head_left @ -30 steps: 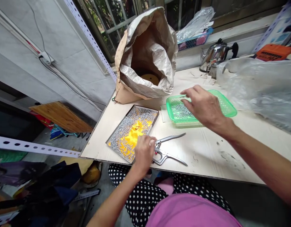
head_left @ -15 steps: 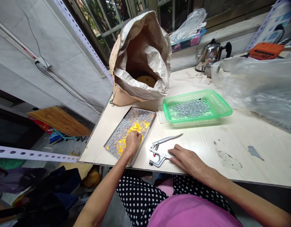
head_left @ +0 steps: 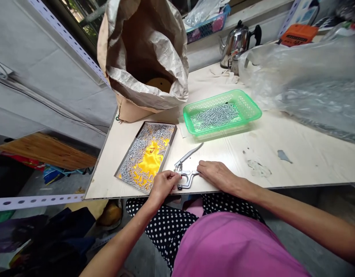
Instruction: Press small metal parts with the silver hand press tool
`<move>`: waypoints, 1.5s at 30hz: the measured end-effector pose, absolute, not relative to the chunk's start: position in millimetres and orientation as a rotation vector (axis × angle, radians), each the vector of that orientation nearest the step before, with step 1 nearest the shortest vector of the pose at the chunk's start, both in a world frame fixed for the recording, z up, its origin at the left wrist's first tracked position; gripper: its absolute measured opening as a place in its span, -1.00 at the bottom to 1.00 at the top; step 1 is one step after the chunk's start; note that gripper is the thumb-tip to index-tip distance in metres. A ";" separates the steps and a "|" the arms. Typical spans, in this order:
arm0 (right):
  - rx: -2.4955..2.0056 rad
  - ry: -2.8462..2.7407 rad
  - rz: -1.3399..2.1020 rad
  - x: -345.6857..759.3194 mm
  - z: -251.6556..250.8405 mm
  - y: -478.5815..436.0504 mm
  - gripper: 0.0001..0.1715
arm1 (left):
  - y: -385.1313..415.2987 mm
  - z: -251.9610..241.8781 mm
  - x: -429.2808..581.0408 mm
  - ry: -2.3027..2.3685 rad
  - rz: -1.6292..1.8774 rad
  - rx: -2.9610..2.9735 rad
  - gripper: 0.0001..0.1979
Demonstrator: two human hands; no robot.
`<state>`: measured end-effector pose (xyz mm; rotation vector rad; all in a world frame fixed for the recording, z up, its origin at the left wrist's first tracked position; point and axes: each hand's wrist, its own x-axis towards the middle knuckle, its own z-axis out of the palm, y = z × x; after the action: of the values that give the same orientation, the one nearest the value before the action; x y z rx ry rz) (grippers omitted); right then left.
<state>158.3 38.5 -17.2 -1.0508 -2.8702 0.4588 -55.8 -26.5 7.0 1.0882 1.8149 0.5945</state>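
Silvery snap-fastener pliers (head_left: 188, 177) with a spring lie on the table, their handles spread apart. My right hand (head_left: 214, 175) rests on the tabletop, its fingers closed on the end of the lower handle. At the jaw, my left hand (head_left: 163, 186) is pinched, thumb against fingers; whatever it holds is too small to make out. Left of the pliers, a shallow tray (head_left: 169, 148) contains many small silvery metal pieces (head_left: 131, 156) over a yellow bottom. Similar pieces (head_left: 216, 115) are heaped in a green plastic basket (head_left: 191, 131) behind the pliers.
A large open paper sack (head_left: 173, 77) stands at the back left. Along the back are a metal kettle (head_left: 236, 44) and an orange box (head_left: 298, 34). Clear plastic bags (head_left: 316, 84) cover the right side. The table's front edge runs just below my hands.
My left hand has left the tray and come right to the pliers' jaw, still pinched. More yellow bottom shows in the tray. My right hand stays by the lower handle; the view has shifted.
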 end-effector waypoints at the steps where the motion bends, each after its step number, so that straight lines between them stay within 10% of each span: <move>1: -1.049 -2.871 0.442 160.3 -17.6 39.3 -0.81 | -28.1 3.6 -54.7 1.802 0.586 1.047 -0.71; 27: -0.962 -2.768 0.497 173.3 -21.2 40.5 -0.89 | -14.0 12.5 -53.8 1.676 0.191 0.824 -0.67; 35: -0.824 -2.878 0.476 173.5 -19.9 85.0 0.18 | -21.3 11.4 -52.4 1.703 0.202 0.768 -0.65; 45: -0.762 -2.986 0.354 166.5 -8.5 88.1 0.00 | -22.4 13.3 -49.9 1.731 0.199 0.747 -0.67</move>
<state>166.5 88.1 -8.5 -0.7619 -2.9858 0.3544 -49.9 -22.4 13.3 0.7465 1.7312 0.1985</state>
